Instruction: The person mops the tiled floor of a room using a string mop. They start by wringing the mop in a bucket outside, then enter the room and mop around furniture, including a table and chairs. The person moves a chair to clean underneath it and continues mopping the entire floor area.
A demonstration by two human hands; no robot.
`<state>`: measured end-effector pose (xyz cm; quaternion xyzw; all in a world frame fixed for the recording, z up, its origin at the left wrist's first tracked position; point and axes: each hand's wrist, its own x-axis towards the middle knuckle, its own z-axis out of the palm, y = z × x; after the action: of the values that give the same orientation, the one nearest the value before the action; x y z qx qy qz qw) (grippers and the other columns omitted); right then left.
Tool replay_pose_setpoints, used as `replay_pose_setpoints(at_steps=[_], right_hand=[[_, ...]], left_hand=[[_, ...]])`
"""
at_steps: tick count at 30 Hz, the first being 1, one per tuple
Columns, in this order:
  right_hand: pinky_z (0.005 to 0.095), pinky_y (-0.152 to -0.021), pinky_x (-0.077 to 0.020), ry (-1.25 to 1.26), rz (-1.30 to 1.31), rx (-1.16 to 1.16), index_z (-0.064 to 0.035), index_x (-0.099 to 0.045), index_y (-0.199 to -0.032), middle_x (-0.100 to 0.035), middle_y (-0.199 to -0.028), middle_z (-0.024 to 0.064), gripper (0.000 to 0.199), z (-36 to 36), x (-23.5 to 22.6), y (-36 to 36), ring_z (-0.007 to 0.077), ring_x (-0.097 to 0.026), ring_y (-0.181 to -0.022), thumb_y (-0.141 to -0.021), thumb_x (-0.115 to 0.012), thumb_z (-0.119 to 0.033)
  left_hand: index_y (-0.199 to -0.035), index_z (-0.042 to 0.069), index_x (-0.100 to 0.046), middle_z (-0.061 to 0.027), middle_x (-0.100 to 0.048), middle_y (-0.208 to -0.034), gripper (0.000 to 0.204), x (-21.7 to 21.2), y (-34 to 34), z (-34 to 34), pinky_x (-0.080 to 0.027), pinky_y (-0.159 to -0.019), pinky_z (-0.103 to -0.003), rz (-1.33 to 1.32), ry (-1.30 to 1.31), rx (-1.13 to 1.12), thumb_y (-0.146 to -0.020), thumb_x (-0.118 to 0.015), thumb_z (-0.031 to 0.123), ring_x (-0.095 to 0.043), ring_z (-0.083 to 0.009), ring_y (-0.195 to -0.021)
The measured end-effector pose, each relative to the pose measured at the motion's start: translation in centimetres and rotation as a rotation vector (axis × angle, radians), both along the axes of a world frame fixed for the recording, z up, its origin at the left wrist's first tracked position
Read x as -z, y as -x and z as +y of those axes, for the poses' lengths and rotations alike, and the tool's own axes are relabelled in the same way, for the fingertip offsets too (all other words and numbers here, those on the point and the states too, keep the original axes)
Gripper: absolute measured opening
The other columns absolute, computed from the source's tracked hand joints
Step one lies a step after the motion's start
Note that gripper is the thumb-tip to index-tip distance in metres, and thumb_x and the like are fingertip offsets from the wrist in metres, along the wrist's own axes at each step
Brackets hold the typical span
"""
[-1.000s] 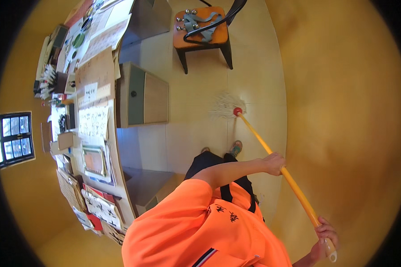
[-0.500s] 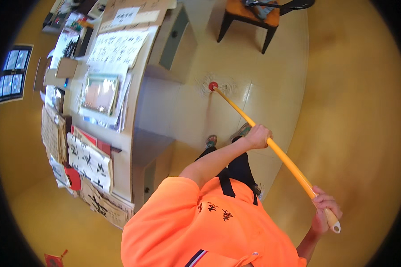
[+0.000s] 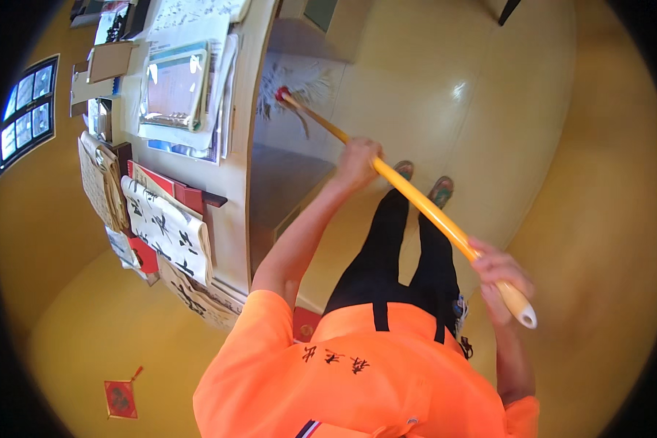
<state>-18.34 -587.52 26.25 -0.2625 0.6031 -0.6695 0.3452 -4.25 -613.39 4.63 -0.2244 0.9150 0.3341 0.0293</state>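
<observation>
I hold a mop (image 3: 425, 206) with a long yellow handle, slanting from the upper left to the lower right. Its red socket and whitish string head (image 3: 310, 84) lie on the floor in the gap under the desk's edge. My left hand (image 3: 358, 164) is wrapped round the handle's middle stretch. Near the pale end cap, my right hand (image 3: 498, 271) grips the upper part of the handle, its fingers slightly blurred. Both arms are extended in front of my orange shirt.
A long desk (image 3: 233, 219) runs along my left, covered with calligraphy sheets (image 3: 168, 226), papers and a clear-lidded case (image 3: 174, 86). Its cabinet (image 3: 288, 179) stands close to the mop. Yellow wall (image 3: 606, 219) rises on the right. A dark furniture leg (image 3: 509, 10) shows at the top.
The mop head has swung left, from the open floor to under the desk's edge. Both hands moved left and up with the handle. The wooden stool has mostly left the view.
</observation>
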Motion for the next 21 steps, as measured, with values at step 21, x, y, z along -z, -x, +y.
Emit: replay_pose_setpoints(at_steps=[21], right_hand=[[0.0299,-0.075,-0.0492,0.221,-0.211,-0.281,-0.0067,-0.062,-0.083,-0.065,-0.09,0.0085,0.01,-29.9,30.8,-10.9,0.0208,-0.063,-0.081,-0.073,-0.063,-0.006]], left_hand=[[-0.127,-0.002,-0.034,-0.0207,-0.039,-0.126,0.065,8.0,-11.9,-2.3,-0.029,-0.099,-0.042,-0.13,0.145,-0.675,-0.067,-0.06,-0.001,-0.037,-0.0361,-0.117]])
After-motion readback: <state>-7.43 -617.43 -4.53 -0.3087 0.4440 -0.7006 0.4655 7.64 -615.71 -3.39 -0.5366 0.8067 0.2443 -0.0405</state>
